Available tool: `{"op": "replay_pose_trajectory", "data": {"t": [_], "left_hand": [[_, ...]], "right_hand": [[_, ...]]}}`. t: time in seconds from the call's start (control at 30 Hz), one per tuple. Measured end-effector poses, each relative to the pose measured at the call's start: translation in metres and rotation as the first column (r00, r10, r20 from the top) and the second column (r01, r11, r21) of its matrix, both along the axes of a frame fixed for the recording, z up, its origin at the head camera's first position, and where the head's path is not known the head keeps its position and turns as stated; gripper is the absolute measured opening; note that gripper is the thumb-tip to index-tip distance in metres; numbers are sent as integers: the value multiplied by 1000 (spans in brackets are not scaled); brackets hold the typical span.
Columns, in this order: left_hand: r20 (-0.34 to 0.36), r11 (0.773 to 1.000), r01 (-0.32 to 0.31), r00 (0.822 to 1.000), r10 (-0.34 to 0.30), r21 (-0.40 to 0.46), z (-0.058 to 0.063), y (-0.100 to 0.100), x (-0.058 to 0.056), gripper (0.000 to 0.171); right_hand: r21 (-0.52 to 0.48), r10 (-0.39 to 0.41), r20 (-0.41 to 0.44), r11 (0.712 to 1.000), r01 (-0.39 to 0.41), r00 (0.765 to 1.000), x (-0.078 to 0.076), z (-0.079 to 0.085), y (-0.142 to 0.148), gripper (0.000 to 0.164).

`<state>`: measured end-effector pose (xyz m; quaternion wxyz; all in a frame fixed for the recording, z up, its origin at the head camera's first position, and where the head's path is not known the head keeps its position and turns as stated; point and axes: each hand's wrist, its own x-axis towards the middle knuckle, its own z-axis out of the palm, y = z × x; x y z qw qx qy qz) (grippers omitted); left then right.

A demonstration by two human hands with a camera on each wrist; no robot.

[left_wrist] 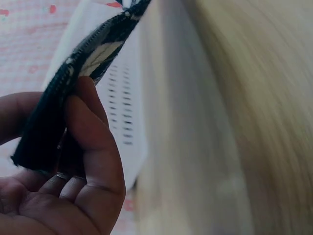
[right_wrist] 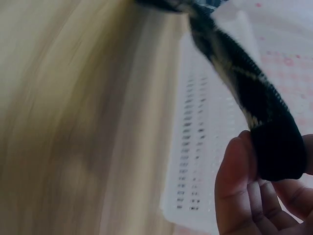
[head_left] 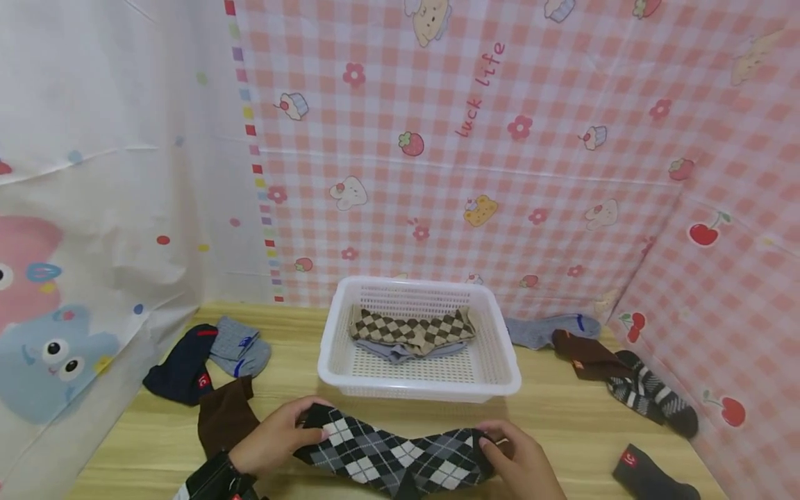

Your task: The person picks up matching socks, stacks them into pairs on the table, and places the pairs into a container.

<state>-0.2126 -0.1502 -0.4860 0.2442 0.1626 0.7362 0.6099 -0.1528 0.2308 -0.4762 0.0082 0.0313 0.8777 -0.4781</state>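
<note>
A black, grey and white argyle sock [head_left: 375, 451] is stretched sideways between both hands, in front of the basket. My left hand [head_left: 278, 437] pinches its left end between thumb and fingers; in the left wrist view that dark end [left_wrist: 41, 132] lies in the fingers. On the other side my right hand [head_left: 521, 458] pinches the black end [right_wrist: 279, 149], thumb on the near face. Just behind stands a white perforated basket [head_left: 419, 390]. Inside it a beige-and-brown diamond-patterned sock [head_left: 412, 332] lies over a grey-blue sock [head_left: 396, 353].
Left on the wooden table [head_left: 144, 451] lie a navy sock [head_left: 181, 368], a grey sock [head_left: 240, 347] and a brown sock [head_left: 223, 417]. At right are a grey sock [head_left: 537, 332], a brown sock [head_left: 587, 356], black-and-white patterned socks [head_left: 653, 392] and a dark grey sock [head_left: 653, 476]. Printed cloth walls surround the table.
</note>
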Motion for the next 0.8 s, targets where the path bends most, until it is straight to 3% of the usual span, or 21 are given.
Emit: {"op": "replay_pose_trajectory", "data": {"t": [0.13,0.23,0.37,0.5,0.6,0.7,0.8], "left_hand": [[-112,989,-53,993,38,-139,-7,0,-6,47],[-198,960,-147,975,100,-238,-12,2,-7,51],[-256,917,-248,952,171,-311,-14,3,-7,53],[-283,900,-284,940,192,-330,-13,5,-4,51],[-326,879,-335,918,225,-339,-10,9,0,45],[-372,873,-351,902,219,-338,-5,15,3,37],[-387,882,-296,911,145,-366,-2,22,6,31]], "right_hand": [[90,52,-11,995,-51,999,-9,-6,3,19],[155,143,-29,978,-137,989,-18,-10,8,20],[209,259,-54,947,-243,964,-27,-15,14,23],[245,304,-44,927,-285,952,-29,-17,19,30],[274,288,-30,923,-269,957,-29,-18,19,32],[343,216,-59,921,-184,974,-29,-17,14,30],[420,153,-121,903,-89,981,-27,-13,3,26]]}}
